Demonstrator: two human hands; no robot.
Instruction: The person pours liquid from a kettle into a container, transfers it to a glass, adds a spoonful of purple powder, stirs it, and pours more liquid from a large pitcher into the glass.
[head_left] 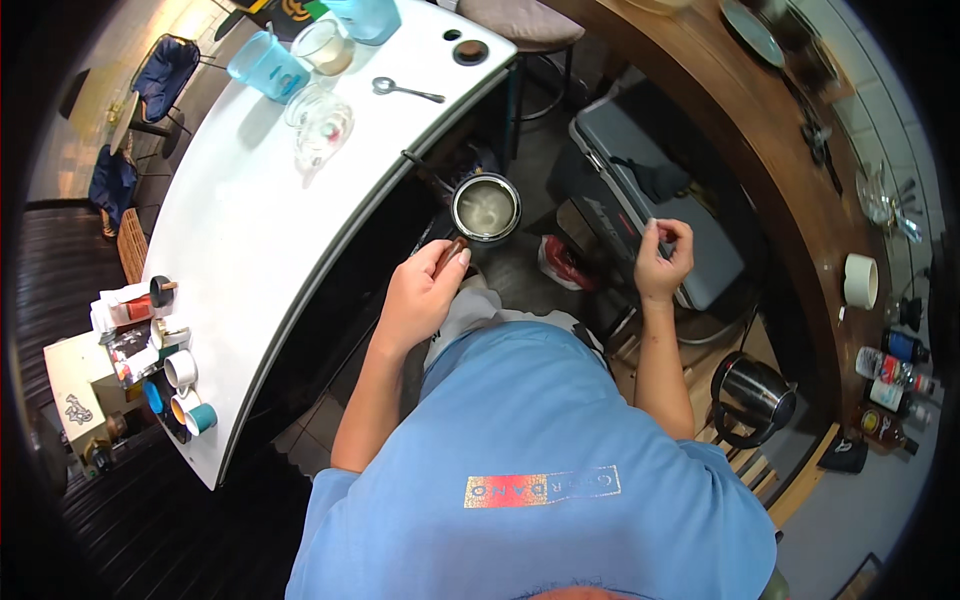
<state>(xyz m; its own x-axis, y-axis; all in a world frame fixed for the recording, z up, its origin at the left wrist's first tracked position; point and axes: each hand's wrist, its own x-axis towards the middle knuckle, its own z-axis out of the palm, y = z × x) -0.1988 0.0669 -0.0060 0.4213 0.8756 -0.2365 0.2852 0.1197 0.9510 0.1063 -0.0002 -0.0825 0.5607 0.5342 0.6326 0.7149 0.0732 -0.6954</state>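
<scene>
While the left hand point(425, 292) grips the brown handle point(451, 257) of a round metal pot point(487, 240) holding pale, cloudy liquid point(486, 208), the right hand point(664, 264) curls its fingers toward its thumb.

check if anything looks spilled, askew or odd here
Nothing plainly spilled or damaged stands out. Slightly odd: the round metal pot of pale cloudy liquid, held by its brown handle in the left hand, is off the flat white counter, above the grey floor.

Smooth wood seems to form the handle point(450, 257) in the left fingers point(422, 264), shiny metal the pot point(487, 238) just beyond them, matt grey plastic the case point(714, 262) behind the right fingers point(682, 234).
</scene>
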